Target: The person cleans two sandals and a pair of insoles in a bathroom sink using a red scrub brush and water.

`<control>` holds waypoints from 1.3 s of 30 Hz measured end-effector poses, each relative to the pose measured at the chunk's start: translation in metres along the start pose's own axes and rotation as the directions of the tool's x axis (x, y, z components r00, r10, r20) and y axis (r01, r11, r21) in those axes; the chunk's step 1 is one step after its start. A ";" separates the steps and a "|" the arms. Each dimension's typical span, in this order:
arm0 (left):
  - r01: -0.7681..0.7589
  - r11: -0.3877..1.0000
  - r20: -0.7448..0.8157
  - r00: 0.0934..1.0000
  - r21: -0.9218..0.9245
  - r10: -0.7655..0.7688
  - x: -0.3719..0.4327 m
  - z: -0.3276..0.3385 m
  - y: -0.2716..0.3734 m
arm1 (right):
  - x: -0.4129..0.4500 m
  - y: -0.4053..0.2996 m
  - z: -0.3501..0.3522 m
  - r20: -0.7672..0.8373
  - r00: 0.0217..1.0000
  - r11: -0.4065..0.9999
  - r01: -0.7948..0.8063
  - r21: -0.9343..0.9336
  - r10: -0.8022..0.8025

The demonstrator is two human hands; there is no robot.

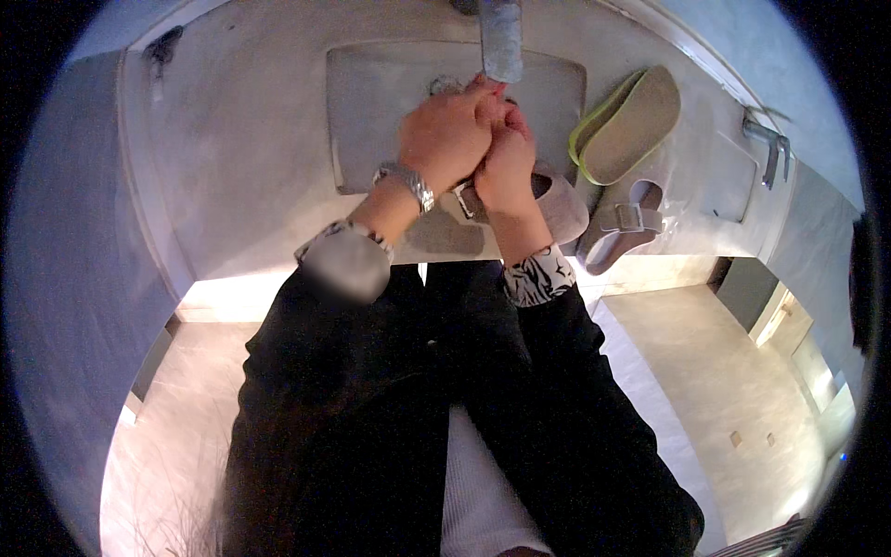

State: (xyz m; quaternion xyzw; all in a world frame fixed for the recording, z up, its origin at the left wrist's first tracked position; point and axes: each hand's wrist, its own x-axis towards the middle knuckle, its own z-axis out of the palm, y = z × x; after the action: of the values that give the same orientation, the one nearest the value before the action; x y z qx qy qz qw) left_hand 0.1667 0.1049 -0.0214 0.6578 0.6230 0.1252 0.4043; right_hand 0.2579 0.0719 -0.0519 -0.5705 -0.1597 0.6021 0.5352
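Observation:
My left hand (pixel 447 136), with a metal-banded watch (pixel 411 182) at its wrist, presses against my right hand (pixel 509 163). Both have curled fingers just below the spout of a faucet (pixel 501 42), over a rectangular sink basin (pixel 376 118). Whether anything small is between the fingers cannot be told. Partly behind my right wrist lies a brownish-grey clog (pixel 565 212) with a buckle. To its right rests a buckled sandal (pixel 619 230) with an open strap area. Above that, two footbeds (pixel 632 129) with green edges overlap beside the basin.
The pale counter (pixel 257 139) surrounds the basin. A second faucet (pixel 769 150) stands at the far right beside another recessed basin (pixel 731 184). A dark fixture (pixel 163 49) is at the upper left. Tiled floor (pixel 682 348) shows below the counter.

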 end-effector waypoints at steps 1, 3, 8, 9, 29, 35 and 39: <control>0.000 1.000 -0.004 1.000 -0.001 0.000 -0.012 0.004 0.000 | 0.005 0.002 -0.005 -0.026 0.998 0.991 -0.058 0.121 0.061; 0.010 0.999 -0.002 1.000 0.048 -0.010 -0.044 0.004 0.006 | 0.012 0.000 -0.010 -0.023 0.988 0.962 -0.141 0.233 0.151; -0.004 1.000 -0.042 0.999 0.011 0.005 -0.007 0.003 -0.002 | 0.005 0.002 0.004 -0.011 0.993 0.973 -0.109 0.201 0.113; -0.009 1.000 -0.023 1.000 0.003 0.009 -0.010 0.004 0.006 | 0.010 -0.002 -0.001 -0.024 0.991 0.961 -0.120 0.249 0.130; 0.040 0.999 0.008 0.999 -0.035 -0.039 -0.035 0.006 0.004 | 0.019 0.001 -0.002 -0.094 0.985 0.969 -0.121 0.214 0.143; 0.005 1.000 -0.006 1.000 -0.024 -0.005 0.006 0.002 -0.010 | 0.013 0.007 0.003 -0.079 0.996 0.996 -0.031 0.078 0.037; 0.056 0.996 -0.009 0.998 -0.065 -0.057 -0.033 0.003 0.003 | 0.021 0.003 0.001 -0.146 0.985 0.987 -0.067 0.148 0.089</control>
State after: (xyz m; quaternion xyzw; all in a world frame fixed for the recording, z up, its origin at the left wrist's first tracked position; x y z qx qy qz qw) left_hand 0.1642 0.0737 -0.0100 0.6260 0.6390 0.1373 0.4254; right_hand 0.2603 0.0889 -0.0651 -0.5810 -0.0525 0.5871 0.5613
